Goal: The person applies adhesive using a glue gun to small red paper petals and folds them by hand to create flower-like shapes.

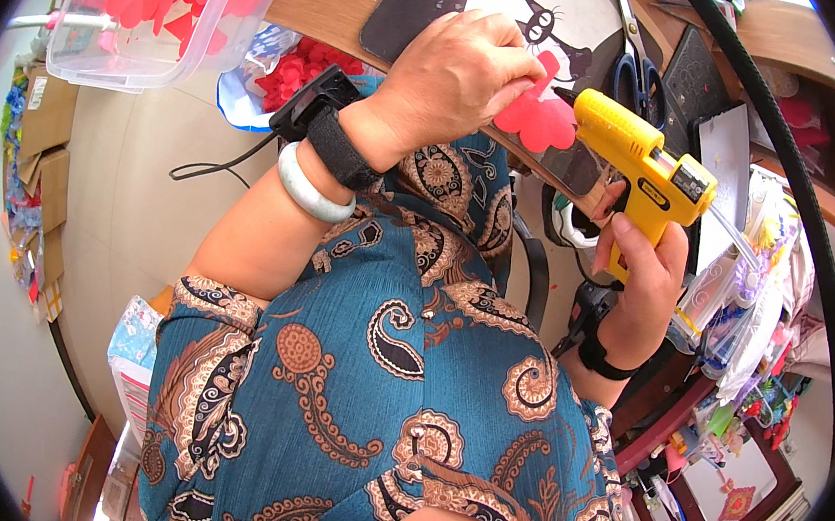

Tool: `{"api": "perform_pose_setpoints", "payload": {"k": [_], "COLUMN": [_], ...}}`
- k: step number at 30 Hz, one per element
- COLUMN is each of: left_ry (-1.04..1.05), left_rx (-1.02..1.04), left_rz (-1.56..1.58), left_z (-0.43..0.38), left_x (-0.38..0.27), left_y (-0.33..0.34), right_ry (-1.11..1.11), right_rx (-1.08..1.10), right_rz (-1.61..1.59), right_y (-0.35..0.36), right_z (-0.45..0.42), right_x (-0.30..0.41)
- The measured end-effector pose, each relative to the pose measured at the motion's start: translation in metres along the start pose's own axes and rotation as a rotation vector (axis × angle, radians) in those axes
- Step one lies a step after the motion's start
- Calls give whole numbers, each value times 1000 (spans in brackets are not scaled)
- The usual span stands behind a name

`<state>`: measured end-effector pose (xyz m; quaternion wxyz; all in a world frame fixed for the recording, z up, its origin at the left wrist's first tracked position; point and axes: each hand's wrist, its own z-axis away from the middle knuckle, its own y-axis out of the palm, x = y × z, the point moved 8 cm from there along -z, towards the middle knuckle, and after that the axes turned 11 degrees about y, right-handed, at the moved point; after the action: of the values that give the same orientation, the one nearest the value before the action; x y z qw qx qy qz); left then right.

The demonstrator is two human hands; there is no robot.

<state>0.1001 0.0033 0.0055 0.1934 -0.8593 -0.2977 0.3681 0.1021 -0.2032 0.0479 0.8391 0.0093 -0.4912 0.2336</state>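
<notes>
Pinched between the fingers of my left hand (pixel 461 76) is a red petal-shaped cutout (pixel 537 117), held above the dark mat's edge. The cutout has rounded lobes and a strip standing up from it. My right hand (pixel 648 256) grips the handle of a yellow hot glue gun (pixel 641 165), and a clear glue stick (pixel 736 238) juts from its back. The gun's black nozzle points left, close beside the red cutout; whether it touches cannot be told. Beneath lies a black mat (pixel 419 12) with a cat picture on a white circle.
Scissors with dark blue handles (pixel 635 70) lie on the mat's right side. At upper left stands a clear plastic box (pixel 143 61) of red cutouts. Below the table edge, a bag (pixel 241 97) holds red flowers (pixel 304 72). A black cable (pixel 790 146) arcs down the right side.
</notes>
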Motion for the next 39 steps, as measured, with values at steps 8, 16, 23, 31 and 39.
{"api": "perform_pose_setpoints", "payload": {"k": [8, 16, 23, 31, 39], "left_ry": [5, -15, -213, -840, -896], "left_rx": [-2, 0, 13, -273, -290], "left_rz": [9, -29, 152, 1127, 1342], "left_z": [-1, 1, 0, 42, 52], "left_x": [-2, 1, 13, 10, -14], "left_y": [-1, 1, 3, 11, 21], "right_ry": [-4, -357, -383, 19, -344], "right_rx": [-20, -261, -548, -1019, -162], "right_rz": [73, 182, -2, 1202, 121], "right_y": [6, -25, -142, -181, -32], "right_z": [-11, -14, -20, -60, -24], "right_x": [4, 20, 3, -33, -25]}}
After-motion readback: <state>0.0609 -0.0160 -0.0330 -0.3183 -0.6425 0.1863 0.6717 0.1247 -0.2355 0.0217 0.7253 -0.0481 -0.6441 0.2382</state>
